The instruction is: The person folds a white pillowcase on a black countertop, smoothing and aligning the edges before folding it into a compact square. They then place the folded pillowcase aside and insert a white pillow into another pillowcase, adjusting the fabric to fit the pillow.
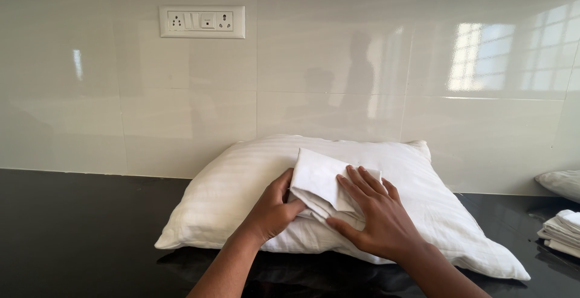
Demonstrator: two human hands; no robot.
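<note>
A white striped pillow (229, 195) lies on a black countertop (78, 231) against a tiled wall. On top of it sits a folded white cloth (317, 180). My left hand (272, 210) grips the cloth's left edge, thumb tucked under the fold. My right hand (374, 213) lies flat on the cloth's right side with fingers spread, pressing it onto the pillow. Part of the cloth is hidden under my right hand.
A stack of folded white cloths (562, 231) rests at the right edge of the counter, with another white pillow (562, 183) behind it. A white switch and socket plate (202, 22) is set in the glossy wall tiles.
</note>
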